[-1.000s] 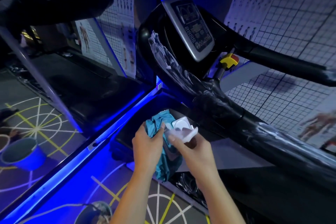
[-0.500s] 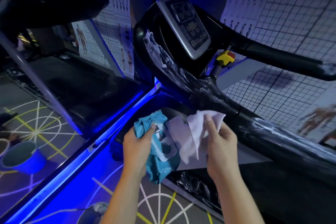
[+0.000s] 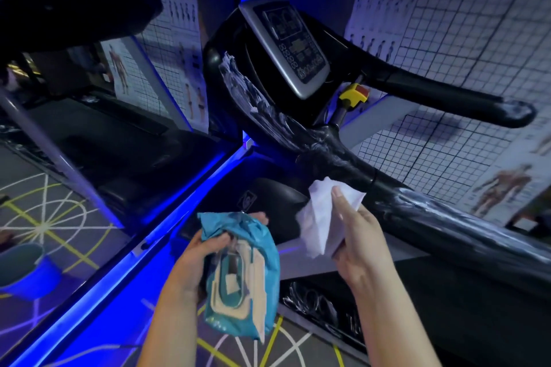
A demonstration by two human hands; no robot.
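head view: treadmill handrail (image 3: 441, 217) foam-smeared, 2 o'clock
left hand (image 3: 196, 259): fingers wrapped round teal wipes pack (image 3: 244, 280)
right hand (image 3: 360, 235): fingers pinching white wipe (image 3: 322, 217), just beside handrail

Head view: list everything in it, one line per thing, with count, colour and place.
wipe pack: one, teal, low centre.
wipe: one, white, beside the near handrail.
treadmill: one, black, centre and right, white foam streaks on its near handrail.
console: one, grey-framed, top centre.
stop switch: one, yellow and red, below the console.
second treadmill: one, black, left.
bucket: one, blue, on the floor, lower left.
wall charts: several, white with grids, behind.
left hand: grips the wipe pack.
right hand: pinches the wipe.
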